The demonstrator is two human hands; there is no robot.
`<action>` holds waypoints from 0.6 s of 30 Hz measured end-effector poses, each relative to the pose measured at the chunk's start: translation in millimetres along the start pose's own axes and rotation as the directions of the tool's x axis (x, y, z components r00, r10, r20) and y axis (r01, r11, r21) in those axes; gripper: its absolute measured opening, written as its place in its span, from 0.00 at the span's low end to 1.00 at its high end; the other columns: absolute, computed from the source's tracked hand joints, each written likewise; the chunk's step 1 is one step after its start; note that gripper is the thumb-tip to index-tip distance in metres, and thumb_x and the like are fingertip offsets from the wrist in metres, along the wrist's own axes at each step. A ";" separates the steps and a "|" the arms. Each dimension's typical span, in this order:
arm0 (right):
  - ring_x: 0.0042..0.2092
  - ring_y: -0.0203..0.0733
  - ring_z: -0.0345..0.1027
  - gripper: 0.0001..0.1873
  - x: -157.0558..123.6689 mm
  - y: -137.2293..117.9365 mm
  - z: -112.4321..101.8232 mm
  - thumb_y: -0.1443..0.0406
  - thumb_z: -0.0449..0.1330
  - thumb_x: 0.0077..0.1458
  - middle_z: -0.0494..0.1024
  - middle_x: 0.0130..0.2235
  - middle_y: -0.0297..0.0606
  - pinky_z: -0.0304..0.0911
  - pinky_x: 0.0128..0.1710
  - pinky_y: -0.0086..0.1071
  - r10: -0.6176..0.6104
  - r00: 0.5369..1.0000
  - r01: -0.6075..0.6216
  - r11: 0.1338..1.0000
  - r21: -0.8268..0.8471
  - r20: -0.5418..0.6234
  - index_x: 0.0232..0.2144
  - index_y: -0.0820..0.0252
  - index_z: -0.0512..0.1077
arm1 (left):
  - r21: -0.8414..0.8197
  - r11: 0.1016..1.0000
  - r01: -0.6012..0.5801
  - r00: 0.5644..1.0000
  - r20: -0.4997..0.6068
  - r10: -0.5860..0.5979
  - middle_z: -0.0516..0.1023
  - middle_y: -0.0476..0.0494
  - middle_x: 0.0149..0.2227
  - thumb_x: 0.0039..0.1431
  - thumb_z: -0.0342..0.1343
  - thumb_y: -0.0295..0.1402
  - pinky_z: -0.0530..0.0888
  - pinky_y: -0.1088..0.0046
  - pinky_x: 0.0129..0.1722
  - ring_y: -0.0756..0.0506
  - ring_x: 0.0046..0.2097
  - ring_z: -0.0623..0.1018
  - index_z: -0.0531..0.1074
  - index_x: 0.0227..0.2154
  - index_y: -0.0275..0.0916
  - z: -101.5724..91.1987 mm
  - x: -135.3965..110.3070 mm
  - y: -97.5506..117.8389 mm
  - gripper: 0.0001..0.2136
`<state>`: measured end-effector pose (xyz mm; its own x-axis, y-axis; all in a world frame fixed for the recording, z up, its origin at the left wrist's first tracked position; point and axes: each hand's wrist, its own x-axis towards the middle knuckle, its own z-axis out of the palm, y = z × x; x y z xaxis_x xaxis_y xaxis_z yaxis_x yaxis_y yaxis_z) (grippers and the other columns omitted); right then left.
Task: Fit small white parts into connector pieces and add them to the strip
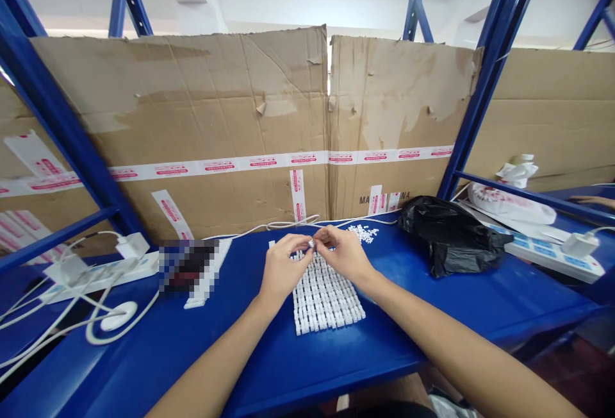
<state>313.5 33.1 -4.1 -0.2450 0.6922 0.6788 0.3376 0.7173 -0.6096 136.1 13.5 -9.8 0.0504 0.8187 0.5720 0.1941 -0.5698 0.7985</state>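
Observation:
My left hand (287, 263) and my right hand (342, 250) meet fingertip to fingertip above the far end of a block of white plastic pieces. Pinched between them is a small white plastic piece (311, 243), too small to make out in detail. Beneath, the white pieces (327, 306) lie side by side in close rows on the blue table (230, 354). Just beyond my right hand is a loose heap of small white parts (364, 233). One more small white bit (271, 244) lies left of my left hand. My fingers partly cover the far rows.
A black plastic bag (442, 238) lies crumpled to the right. Power strips with white plugs (132, 246) and cables stand at the left, and another power strip (552, 254) at the right. Cardboard (216, 104) walls off the back between blue metal posts (490, 78). A blurred-out item (192, 270) lies left.

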 end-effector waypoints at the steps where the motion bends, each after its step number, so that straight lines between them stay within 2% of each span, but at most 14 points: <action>1: 0.37 0.39 0.80 0.05 -0.2 -1.6 -0.2 0.69 0.59 0.59 0.83 0.35 0.35 0.76 0.40 0.34 0.001 1.000 -0.001 1.000 0.004 -0.004 0.36 0.56 0.74 | 0.037 0.999 -0.032 0.999 0.005 0.032 0.83 0.42 0.43 0.54 0.67 0.32 0.80 0.62 0.51 0.41 0.43 0.82 0.83 0.39 0.44 -0.5 -0.3 2.2 0.09; 4: 0.38 0.40 0.80 0.05 -1.0 -5.5 -0.3 0.69 0.59 0.60 0.84 0.36 0.35 0.77 0.41 0.34 -0.015 1.000 0.015 1.000 0.011 -0.009 0.38 0.56 0.74 | 0.125 0.988 -0.091 0.996 0.008 0.090 0.82 0.42 0.43 0.54 0.66 0.29 0.78 0.62 0.53 0.41 0.43 0.82 0.80 0.45 0.44 -2.0 -0.2 5.1 0.15; 7: 0.39 0.40 0.80 0.06 -1.7 -6.2 -0.1 0.70 0.58 0.60 0.83 0.37 0.35 0.77 0.42 0.34 -0.045 0.999 0.045 0.999 -0.013 0.008 0.38 0.55 0.73 | 0.103 0.993 -0.065 0.998 -0.021 0.067 0.83 0.44 0.43 0.52 0.67 0.27 0.76 0.63 0.55 0.41 0.44 0.82 0.76 0.53 0.46 -2.4 0.0 4.3 0.24; 9: 0.39 0.39 0.80 0.07 -2.1 -5.7 -0.1 0.71 0.58 0.59 0.83 0.37 0.35 0.76 0.42 0.34 -0.061 0.998 0.062 0.997 -0.036 0.018 0.38 0.55 0.73 | 0.070 0.997 -0.034 0.999 -0.031 0.036 0.83 0.44 0.43 0.51 0.68 0.25 0.74 0.63 0.58 0.41 0.46 0.82 0.76 0.54 0.46 -2.6 0.0 3.3 0.27; 14: 0.36 0.38 0.78 0.08 -2.7 -10.3 2.5 0.74 0.57 0.56 0.81 0.34 0.33 0.74 0.40 0.33 -0.048 0.999 0.047 0.997 -0.068 -0.013 0.35 0.55 0.71 | 0.114 0.992 -0.056 0.998 0.010 0.055 0.83 0.43 0.45 0.50 0.68 0.25 0.70 0.61 0.61 0.39 0.51 0.80 0.77 0.53 0.46 -3.6 0.8 3.7 0.25; 18: 0.33 0.37 0.76 0.08 0.8 -12.4 4.0 0.73 0.57 0.55 0.80 0.32 0.32 0.73 0.37 0.32 -0.009 1.000 0.007 0.996 -0.089 -0.023 0.34 0.55 0.69 | 0.087 0.995 -0.049 0.999 -0.017 0.051 0.82 0.43 0.43 0.48 0.68 0.25 0.73 0.61 0.58 0.39 0.47 0.81 0.79 0.47 0.47 -1.8 2.0 6.6 0.21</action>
<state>305.4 25.1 2.4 -0.2273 0.6837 0.6935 0.4158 0.7120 -0.5658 135.7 11.2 -3.0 0.0436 0.7874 0.6149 0.2762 -0.6010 0.7500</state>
